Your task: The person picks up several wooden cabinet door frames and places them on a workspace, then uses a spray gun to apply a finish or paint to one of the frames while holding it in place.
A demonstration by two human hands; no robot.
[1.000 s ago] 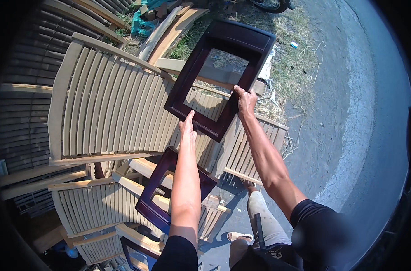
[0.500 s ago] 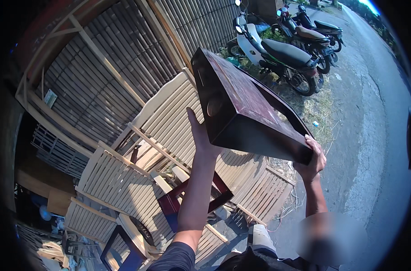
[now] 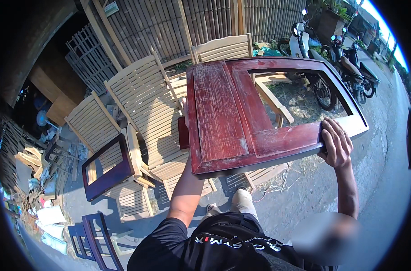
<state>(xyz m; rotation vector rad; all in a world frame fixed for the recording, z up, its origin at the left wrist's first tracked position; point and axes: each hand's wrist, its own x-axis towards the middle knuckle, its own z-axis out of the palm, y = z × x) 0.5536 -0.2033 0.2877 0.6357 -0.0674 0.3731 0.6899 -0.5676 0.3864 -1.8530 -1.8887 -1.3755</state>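
Observation:
A reddish-brown wooden panel [image 3: 219,117] with worn, scratched paint is held up in front of me. A large rectangular opening takes up its right part. My right hand [image 3: 336,143] is closed round the lower edge near the right corner, fingers over the front. Behind the panel's left edge is my left hand [image 3: 184,107]; only a sliver of it shows, and its other fingers are hidden. The left forearm passes up behind the panel's lower left corner, and the panel stays raised between both hands.
Slatted wooden chairs [image 3: 140,97] stand beyond the panel. A dark red frame [image 3: 108,167] leans on one chair, and dark frames [image 3: 99,241] stand lower left. Scrap and sacks [image 3: 49,214] lie at the left. Motorbikes [image 3: 350,67] are parked at the right, beside a road [image 3: 386,158].
The panel has turned from its edge-on, tilted pose so its broad scratched face shows. My right hand has moved right and slightly down with it. The view has swung, showing more ground at left.

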